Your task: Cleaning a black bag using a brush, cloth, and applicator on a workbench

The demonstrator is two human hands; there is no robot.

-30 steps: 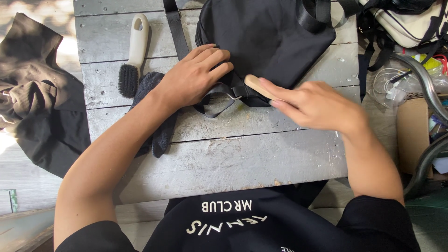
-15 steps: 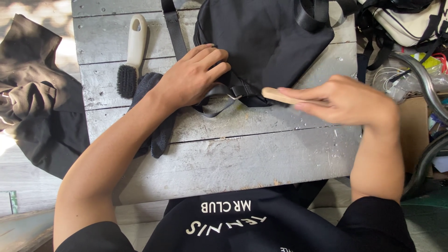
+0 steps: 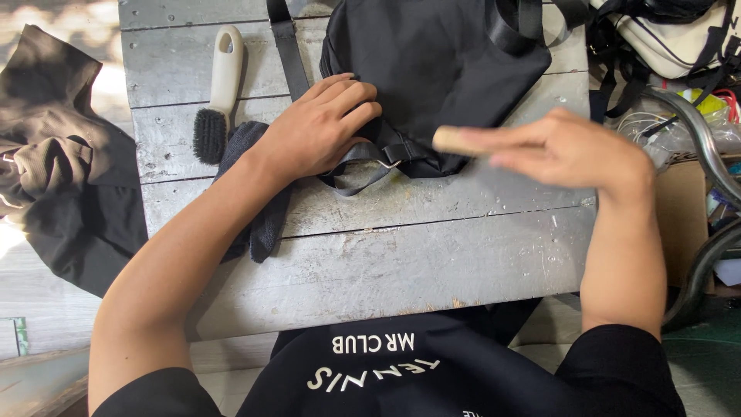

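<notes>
A black bag [image 3: 432, 62] lies on the far part of a grey plank table [image 3: 386, 247]. My left hand [image 3: 316, 127] presses flat on the bag's lower left corner, by its strap and buckle [image 3: 374, 158]. My right hand [image 3: 567, 150] holds a small wooden-handled brush [image 3: 451, 140] over the bag's lower edge; the brush head is hidden and the hand is blurred with motion. A dark blue cloth [image 3: 258, 193] lies under my left wrist.
A white-handled brush with black bristles [image 3: 218, 89] lies at the table's left. Dark clothes [image 3: 54, 162] sit on the floor to the left. Another bag, cables and a curved metal bar [image 3: 695, 123] crowd the right side.
My right hand has swept the wooden brush rightward and slightly up along the bag's lower edge. My left hand has stayed in place.
</notes>
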